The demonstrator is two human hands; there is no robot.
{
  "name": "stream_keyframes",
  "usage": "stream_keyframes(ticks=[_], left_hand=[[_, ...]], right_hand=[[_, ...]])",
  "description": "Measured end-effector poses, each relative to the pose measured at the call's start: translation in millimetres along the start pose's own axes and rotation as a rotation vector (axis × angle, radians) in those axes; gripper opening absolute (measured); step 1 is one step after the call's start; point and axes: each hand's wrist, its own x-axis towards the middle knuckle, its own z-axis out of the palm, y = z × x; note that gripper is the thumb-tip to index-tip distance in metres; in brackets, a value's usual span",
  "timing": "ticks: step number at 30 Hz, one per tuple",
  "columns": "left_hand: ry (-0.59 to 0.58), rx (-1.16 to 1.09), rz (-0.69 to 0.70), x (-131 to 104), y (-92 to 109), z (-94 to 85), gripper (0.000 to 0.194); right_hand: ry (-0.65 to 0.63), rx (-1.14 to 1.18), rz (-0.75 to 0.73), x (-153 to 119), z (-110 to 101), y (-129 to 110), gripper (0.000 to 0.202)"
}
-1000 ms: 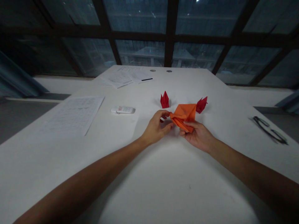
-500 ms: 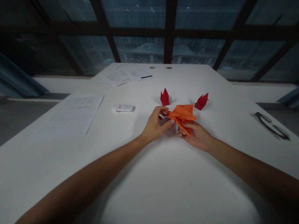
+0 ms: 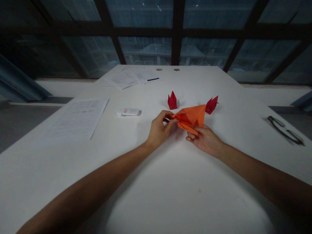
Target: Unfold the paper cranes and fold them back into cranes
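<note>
An orange folded paper (image 3: 192, 117), partly opened out, is held above the white table between both hands. My left hand (image 3: 159, 126) pinches its left tip between thumb and fingers. At its lower right edge, my right hand (image 3: 206, 139) grips it, with the thumb on top and the other fingers curled beneath. Just behind stand two small red origami figures: one red origami (image 3: 172, 100) to the left, and another red origami (image 3: 212, 105) to the right, its lower left side covered by the orange paper.
A white tube (image 3: 129, 112) lies left of my hands, beside a printed sheet (image 3: 75, 117). More papers (image 3: 124, 78) and a black pen (image 3: 153, 79) are at the back left. Eyeglasses (image 3: 285, 130) rest near the right edge of the table (image 3: 170, 191). Windows rise behind.
The orange paper has turned and spread wider, its right corner now reaching up to the right-hand red origami. My left hand has shifted slightly left; the right hand has barely moved.
</note>
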Motion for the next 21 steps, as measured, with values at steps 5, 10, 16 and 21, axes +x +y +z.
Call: stream_keyframes(ticks=[5, 10, 16, 21], left_hand=[[0.059, -0.003, -0.019, 2, -3, -1.8, 0.007], [0.079, -0.057, -0.006, 2, -8, -0.2, 0.007], [0.094, -0.052, 0.051, 1, -7, 0.1, 0.006], [0.148, -0.081, 0.006, 0, -4, 0.1, 0.010]], right_hand=[[0.057, -0.034, -0.016, 7, -5, -3, 0.012], [0.066, -0.044, -0.037, 13, -12, -8, 0.016], [0.051, -0.036, 0.085, 13, -15, -9, 0.015], [0.177, -0.076, -0.149, 18, -20, -5, 0.021]])
